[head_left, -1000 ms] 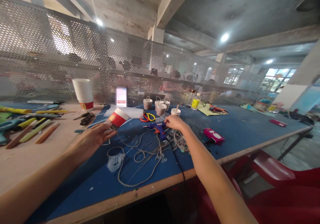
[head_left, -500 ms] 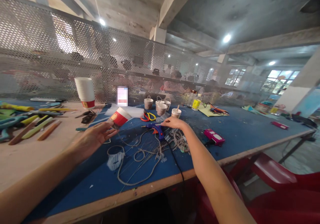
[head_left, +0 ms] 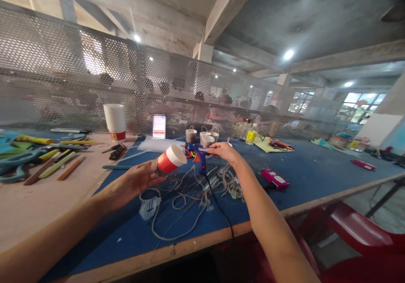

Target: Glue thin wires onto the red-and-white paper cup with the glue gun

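Observation:
My left hand (head_left: 139, 179) is closed around a paper cup (head_left: 171, 158), white with a red band. The cup is tilted, its white end toward the upper right. My right hand (head_left: 221, 151) pinches the rear end of a blue hot glue gun (head_left: 198, 155), where a thin pale stick shows. The gun's nozzle points left toward the cup, apart from it. Its handle hangs down, and a black cord (head_left: 218, 203) runs from it to the table's front edge. Beneath lie a tangle of grey cord (head_left: 232, 181) and several thin clear strands. Yellow-and-red scissors are partly hidden behind the gun.
Several small cord-wrapped cups (head_left: 191, 135) with handles stand behind the gun. A stack of paper cups (head_left: 114, 118) is at the back left, near tools (head_left: 50, 165). A lit phone (head_left: 159, 127), a yellow-labelled bottle (head_left: 251, 135) and a magenta box (head_left: 274, 179) are also on the table.
My left hand has brought the paper cup right and slightly down, closer to the glue gun. The gun has risen in my right hand, its handle now hanging more upright. The view has shifted slightly.

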Motion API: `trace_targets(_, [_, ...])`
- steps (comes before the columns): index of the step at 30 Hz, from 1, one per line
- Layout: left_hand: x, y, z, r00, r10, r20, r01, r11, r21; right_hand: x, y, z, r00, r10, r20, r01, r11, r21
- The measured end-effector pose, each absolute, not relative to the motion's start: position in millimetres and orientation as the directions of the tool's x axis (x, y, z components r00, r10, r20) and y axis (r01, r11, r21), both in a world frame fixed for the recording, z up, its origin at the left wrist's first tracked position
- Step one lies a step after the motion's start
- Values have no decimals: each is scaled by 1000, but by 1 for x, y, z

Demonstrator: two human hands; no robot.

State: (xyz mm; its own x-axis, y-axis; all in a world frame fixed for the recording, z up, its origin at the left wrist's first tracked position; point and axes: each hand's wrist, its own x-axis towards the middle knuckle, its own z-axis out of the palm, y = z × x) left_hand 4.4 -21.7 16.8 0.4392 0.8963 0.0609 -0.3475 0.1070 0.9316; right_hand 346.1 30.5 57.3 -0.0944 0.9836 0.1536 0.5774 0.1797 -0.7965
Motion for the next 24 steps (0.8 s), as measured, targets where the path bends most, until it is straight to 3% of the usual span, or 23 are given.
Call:
trace_targets(7, [15, -31, 16, 578, 813, 72, -276, 112, 955, 297, 7, 64, -137, 954, 265, 450, 298, -842])
trace_targets(17, [23, -34, 11, 600, 796, 79, -304, 135, 943, 261, -1, 45, -186, 890, 417, 588, 440, -678])
trace_targets(20, [23, -32, 11, 571, 815, 94, -318, 115, 941, 259, -4, 42, -216, 842, 494, 631, 507, -588])
trace_targets(24, [22, -30, 13, 544, 829, 130, -345, 80, 935, 255, -11, 40, -259, 767, 588, 774, 529, -349])
